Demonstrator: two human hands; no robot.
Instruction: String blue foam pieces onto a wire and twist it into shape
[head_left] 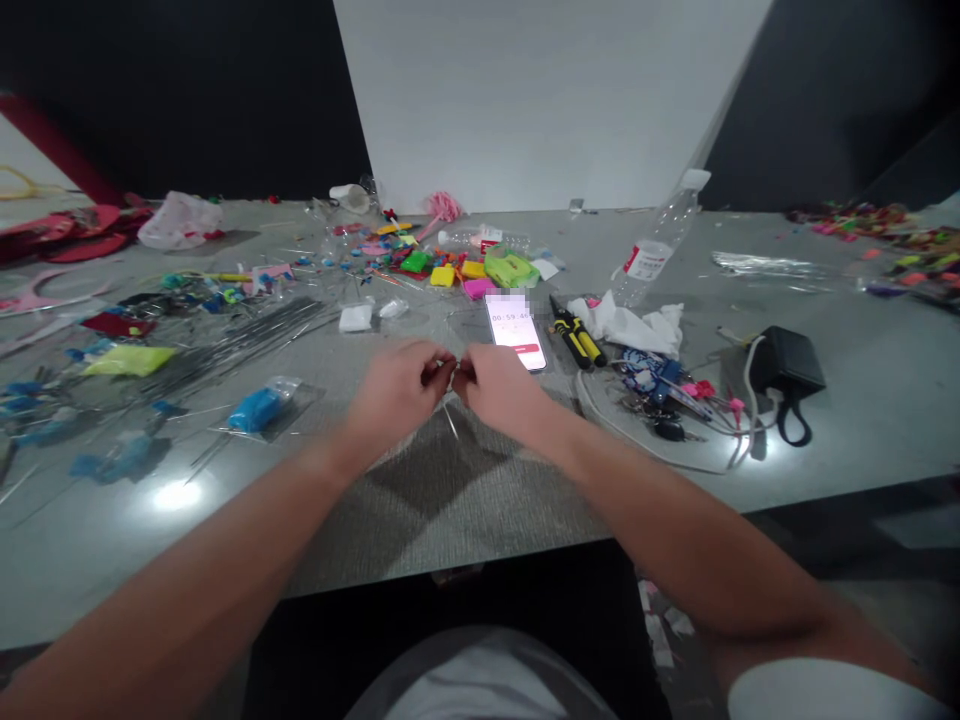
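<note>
My left hand [409, 380] and my right hand [495, 382] meet over the grey table [480, 505], fingertips pinched close together. Whatever sits between the fingertips is too small and blurred to name. Just below them a thin pale stick or wire [451, 421] points down toward me; I cannot tell whether it is held or lies on the table. Right behind my right hand lies a phone [517, 330] with a lit timer screen. Black-and-yellow pliers [576, 335] rest to its right. Left of my hands is a clear packet of blue clay-like material [259, 408].
A tilted plastic bottle [656, 245] stands behind white tissue [637, 322]. At right are a black adapter [787, 362] with a pale cable and a bunch of keys [664, 415]. Bundled dark wires [255, 335] lie left. Colourful packets [442, 275] and a lying bottle [469, 240] fill the back.
</note>
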